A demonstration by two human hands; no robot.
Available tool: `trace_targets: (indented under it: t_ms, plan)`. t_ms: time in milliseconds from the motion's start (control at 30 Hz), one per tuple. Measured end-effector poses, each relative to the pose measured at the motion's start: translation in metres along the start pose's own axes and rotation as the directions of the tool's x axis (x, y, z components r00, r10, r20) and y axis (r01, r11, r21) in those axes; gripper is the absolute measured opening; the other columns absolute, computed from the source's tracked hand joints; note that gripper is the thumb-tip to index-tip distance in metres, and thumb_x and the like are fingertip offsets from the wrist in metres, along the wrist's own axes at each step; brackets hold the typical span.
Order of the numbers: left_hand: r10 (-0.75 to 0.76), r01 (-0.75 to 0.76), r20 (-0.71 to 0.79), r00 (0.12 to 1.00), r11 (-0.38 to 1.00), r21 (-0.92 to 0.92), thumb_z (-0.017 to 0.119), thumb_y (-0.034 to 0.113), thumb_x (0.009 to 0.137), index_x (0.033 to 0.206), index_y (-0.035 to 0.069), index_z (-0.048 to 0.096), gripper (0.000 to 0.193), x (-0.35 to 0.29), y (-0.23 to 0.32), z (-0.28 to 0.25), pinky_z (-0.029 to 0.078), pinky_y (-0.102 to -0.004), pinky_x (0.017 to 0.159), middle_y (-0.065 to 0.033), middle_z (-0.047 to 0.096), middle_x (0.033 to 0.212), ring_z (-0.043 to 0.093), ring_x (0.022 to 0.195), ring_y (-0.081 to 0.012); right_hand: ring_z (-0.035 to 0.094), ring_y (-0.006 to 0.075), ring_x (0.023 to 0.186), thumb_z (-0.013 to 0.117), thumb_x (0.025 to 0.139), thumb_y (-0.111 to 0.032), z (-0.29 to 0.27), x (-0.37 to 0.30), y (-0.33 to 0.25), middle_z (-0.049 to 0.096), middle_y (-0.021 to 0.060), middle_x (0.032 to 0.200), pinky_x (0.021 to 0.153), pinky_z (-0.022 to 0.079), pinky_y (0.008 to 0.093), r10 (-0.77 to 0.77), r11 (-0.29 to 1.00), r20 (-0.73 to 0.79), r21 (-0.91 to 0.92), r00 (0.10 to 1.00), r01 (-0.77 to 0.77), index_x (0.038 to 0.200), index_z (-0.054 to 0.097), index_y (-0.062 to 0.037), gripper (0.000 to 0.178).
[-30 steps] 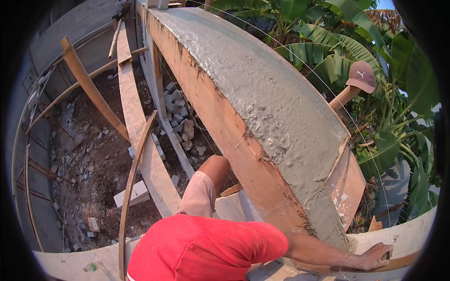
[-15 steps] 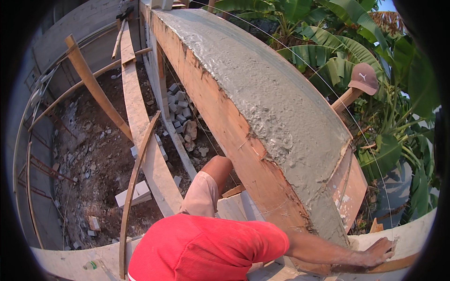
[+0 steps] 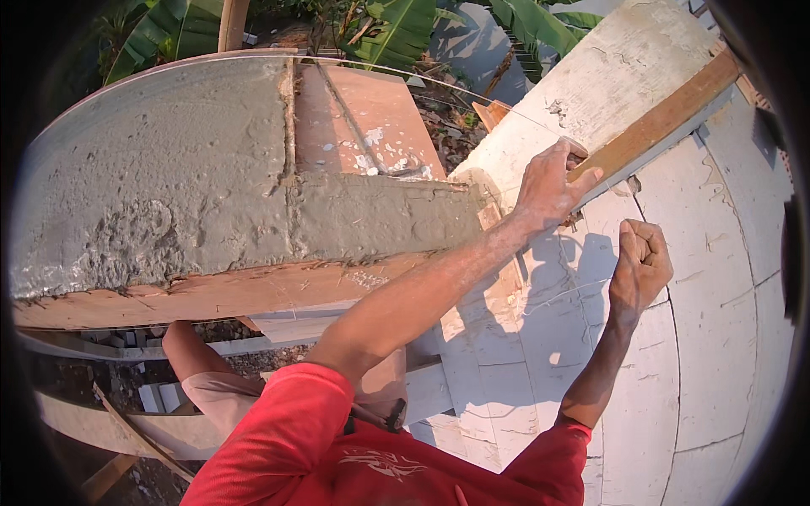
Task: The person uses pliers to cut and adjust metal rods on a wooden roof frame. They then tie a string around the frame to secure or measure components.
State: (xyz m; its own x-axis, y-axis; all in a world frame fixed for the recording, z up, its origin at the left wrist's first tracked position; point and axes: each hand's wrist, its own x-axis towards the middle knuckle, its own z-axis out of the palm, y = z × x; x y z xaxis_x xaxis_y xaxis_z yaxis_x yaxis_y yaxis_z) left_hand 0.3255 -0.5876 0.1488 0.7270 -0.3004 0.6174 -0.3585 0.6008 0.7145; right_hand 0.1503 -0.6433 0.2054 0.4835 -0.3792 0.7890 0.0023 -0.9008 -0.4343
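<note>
My left hand (image 3: 548,184) reaches across to the end of a brown wooden board (image 3: 662,116) fixed along the side of a pale concrete beam (image 3: 603,80). Its fingers bend over the top edge and the thumb lies against the board. A thin taut string (image 3: 456,88) runs from the left to the beam beside this hand. Lower and to the right, my right hand (image 3: 643,263) is closed in front of a white block wall (image 3: 709,270), apart from the board. Whatever lies inside those fingers is hidden. A thin thread (image 3: 561,295) crosses the wall near it.
Wet grey concrete (image 3: 194,160) fills a curved wooden form (image 3: 211,299) on the left. A pinkish panel (image 3: 380,105) slopes beyond it. Planks (image 3: 126,430) and white blocks (image 3: 160,396) lie well below. Banana leaves (image 3: 405,29) stand behind.
My view has swung right, from the curved concrete and the ground below to the beam and block wall. My left hand stays at the board; my right hand has come into view.
</note>
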Motion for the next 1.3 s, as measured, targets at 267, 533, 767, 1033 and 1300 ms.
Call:
trace_targets:
  t_ms: [267, 533, 767, 1033, 1300]
  plan:
    - [0.115, -0.107, -0.097, 0.989, 0.991, 0.082, 0.085, 0.024, 0.079, 0.12, 0.001, 0.061, 0.053, -0.006, -0.007, 0.01, 0.055, -0.0381, 0.089, -0.0166, 0.067, 0.111, 0.069, 0.102, -0.0294, 0.044, 0.0031, 0.066, 0.07, 0.095, -0.002, -0.002, 0.004, -0.023, 0.057, -0.0035, 0.074, 0.06, 0.036, 0.0218, -0.079, 0.966, 0.019, -0.244, 0.997, 0.081, 0.092, 0.07, -0.0002, 0.004]
    - [0.155, -0.166, -0.076, 0.985, 0.973, -0.16, 0.084, 0.014, 0.077, 0.119, 0.0, 0.063, 0.049, -0.003, -0.027, 0.013, 0.056, -0.039, 0.089, -0.0161, 0.068, 0.111, 0.07, 0.104, -0.0287, 0.038, 0.0025, 0.063, 0.071, 0.096, -0.003, 0.008, -0.009, -0.023, 0.052, -0.0054, 0.07, 0.06, 0.032, 0.0206, -0.083, 0.95, -0.044, -0.305, 0.996, 0.066, 0.093, 0.07, 0.0027, 0.007]
    - [0.113, -0.119, -0.041, 0.993, 0.963, -0.243, 0.083, 0.014, 0.078, 0.121, 0.002, 0.063, 0.049, -0.001, -0.028, 0.011, 0.056, -0.0393, 0.09, -0.0171, 0.068, 0.111, 0.07, 0.105, -0.0306, 0.035, 0.002, 0.062, 0.072, 0.095, -0.003, 0.006, -0.004, -0.031, 0.05, -0.0073, 0.068, 0.061, 0.029, 0.0195, -0.128, 0.921, -0.029, -0.374, 0.991, 0.108, 0.092, 0.071, 0.0029, 0.007]
    - [0.086, -0.092, -0.037, 0.996, 0.963, -0.253, 0.082, 0.012, 0.078, 0.123, 0.002, 0.064, 0.051, -0.002, -0.023, 0.01, 0.056, -0.0398, 0.092, -0.0178, 0.069, 0.115, 0.07, 0.108, -0.0312, 0.032, 0.0014, 0.061, 0.072, 0.096, -0.001, 0.006, -0.003, -0.03, 0.045, -0.0092, 0.066, 0.06, 0.028, 0.019, -0.109, 0.938, -0.027, -0.334, 0.994, 0.093, 0.093, 0.071, 0.0032, 0.005]
    - [0.04, -0.047, -0.029, 0.999, 0.963, -0.267, 0.083, 0.012, 0.077, 0.125, 0.002, 0.065, 0.053, -0.004, -0.023, 0.012, 0.055, -0.0395, 0.096, -0.0175, 0.068, 0.119, 0.068, 0.112, -0.031, 0.031, 0.0013, 0.061, 0.072, 0.095, 0.0, 0.003, 0.001, -0.025, 0.043, -0.0097, 0.066, 0.06, 0.029, 0.019, -0.134, 0.935, -0.039, -0.335, 0.99, 0.114, 0.093, 0.071, 0.0037, 0.005]
